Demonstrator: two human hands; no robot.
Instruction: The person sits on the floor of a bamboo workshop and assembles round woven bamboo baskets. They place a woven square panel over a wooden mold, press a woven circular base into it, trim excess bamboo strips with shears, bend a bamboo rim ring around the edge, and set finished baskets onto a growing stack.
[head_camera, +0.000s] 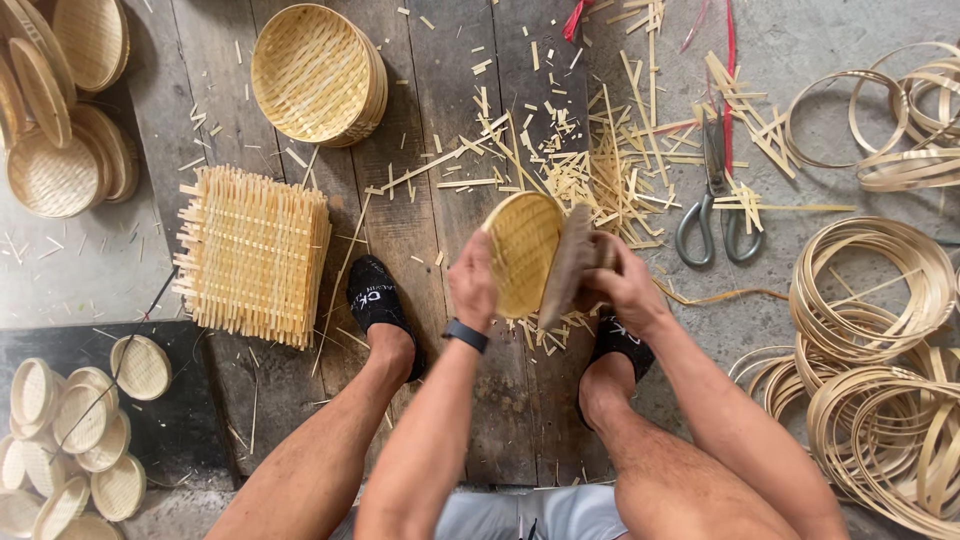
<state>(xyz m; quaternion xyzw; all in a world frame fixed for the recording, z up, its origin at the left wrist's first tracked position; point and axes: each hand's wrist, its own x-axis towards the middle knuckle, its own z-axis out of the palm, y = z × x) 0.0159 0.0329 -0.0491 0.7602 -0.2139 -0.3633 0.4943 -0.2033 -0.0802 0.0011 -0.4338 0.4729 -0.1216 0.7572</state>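
My left hand (473, 281) grips the near left edge of a small round woven bamboo tray (522, 250), held upright and tilted above the wooden boards. My right hand (622, 283) is closed on a dark, flat knife-like tool (566, 265) whose blade lies against the tray's right rim. A dark band sits on my left wrist. Cut bamboo slivers (545, 335) lie under the tray between my feet.
A stack of square woven mats (255, 255) lies at left, a pile of round trays (318, 72) beyond it. Scissors (716, 195) rest among bamboo offcuts at upper right. Coiled bamboo hoops (870, 290) fill the right side. Small woven discs (70, 430) sit lower left.
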